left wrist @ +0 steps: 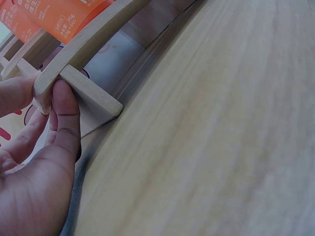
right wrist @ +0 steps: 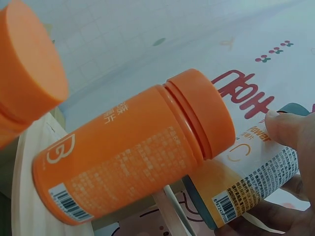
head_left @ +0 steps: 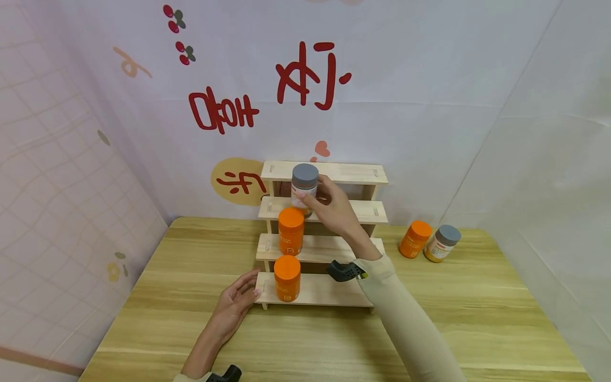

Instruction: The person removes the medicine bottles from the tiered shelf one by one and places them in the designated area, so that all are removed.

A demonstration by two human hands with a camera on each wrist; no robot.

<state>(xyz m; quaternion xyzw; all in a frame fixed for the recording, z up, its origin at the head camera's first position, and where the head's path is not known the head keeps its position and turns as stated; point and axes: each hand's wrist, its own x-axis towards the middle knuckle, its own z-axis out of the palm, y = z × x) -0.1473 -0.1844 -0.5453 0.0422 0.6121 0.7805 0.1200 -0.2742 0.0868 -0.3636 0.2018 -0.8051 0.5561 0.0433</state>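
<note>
In the head view my right hand holds a grey-capped supplement bottle with a white and orange label, thumb across its front. The bottle is at the second tier from the top of a wooden step shelf. The right wrist view shows its label beside an orange bottle. My left hand pinches the left end of the lowest board between thumb and fingers. One orange bottle stands on the lowest tier, another one tier up, both near the left end.
Right of the shelf, an orange bottle and a grey-capped bottle stand side by side on the wood-grain table. Behind the shelf rises a white wall covering with red writing. The shelf's top tier is close to it.
</note>
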